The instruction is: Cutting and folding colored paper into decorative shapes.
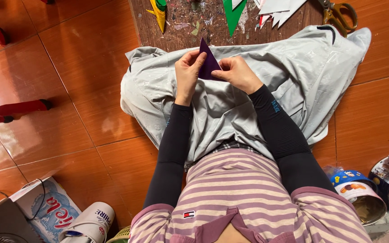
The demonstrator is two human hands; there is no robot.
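Over a grey cloth [293,76] on the lap, left hand [187,72] and right hand [237,73] together pinch a purple paper triangle [208,63], scissors [338,14] lying beyond on the worktop [181,31].

Purple paper triangle [209,63]: dark, flat, folded to a sharp point aimed up. Pinched between my hands, held above the grey cloth on my lap.

place: looks like a home floor turned craft corner
floor: glossy orange-brown tiles [68,67]
craft stuff: worn wooden board [190,27], scissors [338,15], paper scraps [275,11]
clutter: open tins [361,198]
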